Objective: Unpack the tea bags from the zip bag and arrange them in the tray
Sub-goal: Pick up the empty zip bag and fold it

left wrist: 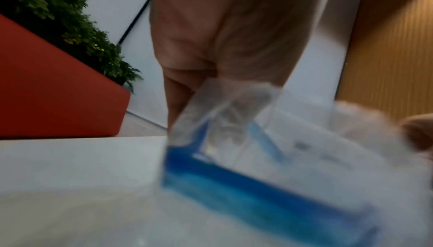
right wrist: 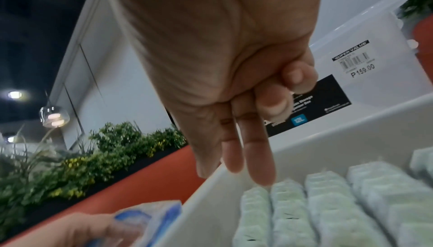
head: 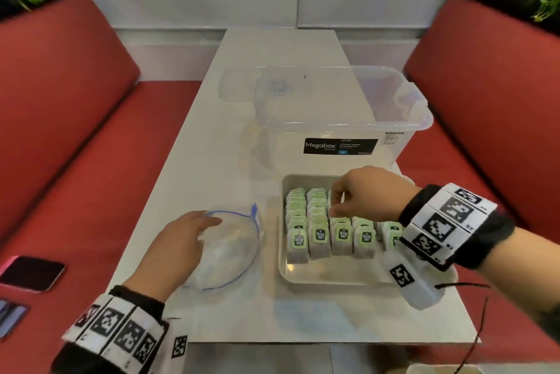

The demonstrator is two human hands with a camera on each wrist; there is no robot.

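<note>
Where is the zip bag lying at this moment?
In the head view the zip bag lies on the white table, just left of the tray of tea bags, with the left hand resting on it.

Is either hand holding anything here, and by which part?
Left hand rests on the zip bag near its blue zip edge. Right hand holds nothing visible.
</note>
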